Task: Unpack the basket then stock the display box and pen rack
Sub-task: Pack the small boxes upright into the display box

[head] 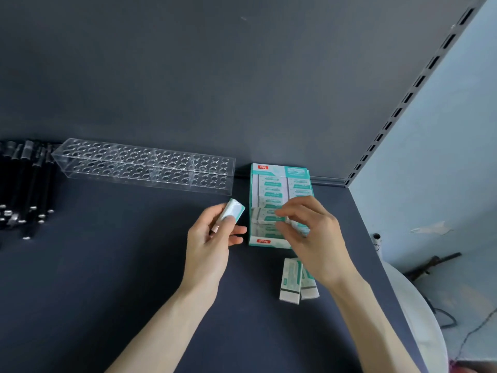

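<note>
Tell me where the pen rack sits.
In the head view, the pen rack lies left of centre against the back wall, between the black pens and the display box.

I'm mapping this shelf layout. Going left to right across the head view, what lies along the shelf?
Black pens → clear pen rack → left hand holding an eraser → display box.

dim, even light | soft shadows | edges bowed — right hand blurred
</note>
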